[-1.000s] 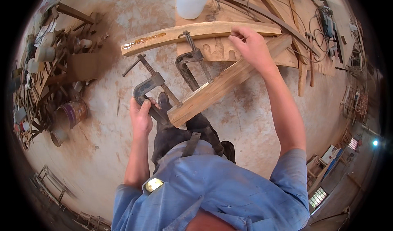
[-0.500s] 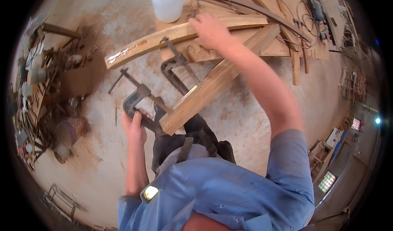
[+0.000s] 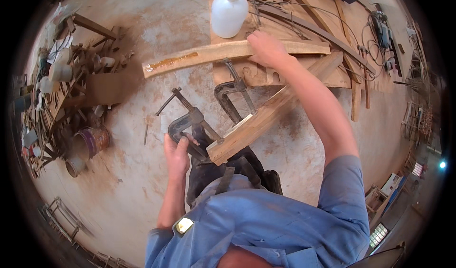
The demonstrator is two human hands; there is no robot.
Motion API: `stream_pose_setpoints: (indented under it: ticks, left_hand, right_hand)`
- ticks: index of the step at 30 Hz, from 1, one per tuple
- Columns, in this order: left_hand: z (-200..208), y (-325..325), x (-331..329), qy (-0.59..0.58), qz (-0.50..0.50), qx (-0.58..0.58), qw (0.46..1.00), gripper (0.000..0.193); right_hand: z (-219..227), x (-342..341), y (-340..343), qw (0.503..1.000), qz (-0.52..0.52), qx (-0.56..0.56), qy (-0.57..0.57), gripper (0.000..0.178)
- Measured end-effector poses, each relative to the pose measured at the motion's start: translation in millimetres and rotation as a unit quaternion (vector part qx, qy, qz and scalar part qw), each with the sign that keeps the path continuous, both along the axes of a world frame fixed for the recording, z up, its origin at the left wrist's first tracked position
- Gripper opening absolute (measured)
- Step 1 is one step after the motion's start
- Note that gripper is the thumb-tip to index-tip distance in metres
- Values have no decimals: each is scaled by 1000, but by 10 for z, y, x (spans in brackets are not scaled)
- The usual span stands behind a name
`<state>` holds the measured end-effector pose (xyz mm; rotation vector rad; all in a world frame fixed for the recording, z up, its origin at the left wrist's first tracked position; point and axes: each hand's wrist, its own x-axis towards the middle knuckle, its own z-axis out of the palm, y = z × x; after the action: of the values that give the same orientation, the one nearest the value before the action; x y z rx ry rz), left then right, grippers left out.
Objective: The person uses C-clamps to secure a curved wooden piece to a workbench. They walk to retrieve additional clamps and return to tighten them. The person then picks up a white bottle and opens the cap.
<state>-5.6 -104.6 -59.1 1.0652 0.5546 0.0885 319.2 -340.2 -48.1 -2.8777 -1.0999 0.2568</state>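
My left hand (image 3: 178,153) is wrapped round the frame of a dark metal G-clamp (image 3: 185,121). That clamp's screw tip meets the near end of a thick wooden beam (image 3: 270,118), which slants away to the right. A second G-clamp (image 3: 231,94) sits on the same beam, farther along. Over the far end of the workboard, my right hand (image 3: 267,48) grips a long, slightly curved wooden strip (image 3: 216,53) near its middle. Wet amber glue (image 3: 178,60) glistens on the strip's left part. Its left end sticks out over the floor.
A white plastic bottle (image 3: 230,16) stands behind the strip on the plywood top (image 3: 323,78). Dark bars (image 3: 318,23), cables and a power tool (image 3: 381,30) lie to the right. At left are a cluttered rack, tubs and a bucket (image 3: 92,142).
The whole view has shifted, so things appear farther right and lower. The strip lies more level across the view, and its glue shows amber rather than white glare. Both hands keep their grip.
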Motion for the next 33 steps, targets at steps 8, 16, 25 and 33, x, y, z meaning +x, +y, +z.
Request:
stream_pose_setpoints:
  ticks: [8, 16, 25, 33]
  left_hand:
    - [49, 30, 97, -4, -2, 13, 1000, 29]
    - [301, 308, 618, 20, -24, 16, 999, 24]
    - [131, 541, 1088, 65, -69, -5, 995, 10]
    - [-20, 711, 1416, 111, -74, -28, 991, 6]
  right_hand:
    - [610, 17, 36, 989, -2, 114, -90, 47]
    - [1789, -198, -38, 982, -44, 146, -114, 46]
    - [2472, -585, -445, 970, -36, 111, -213, 35]
    - [2226, -947, -1154, 965, -160, 144, -153, 47]
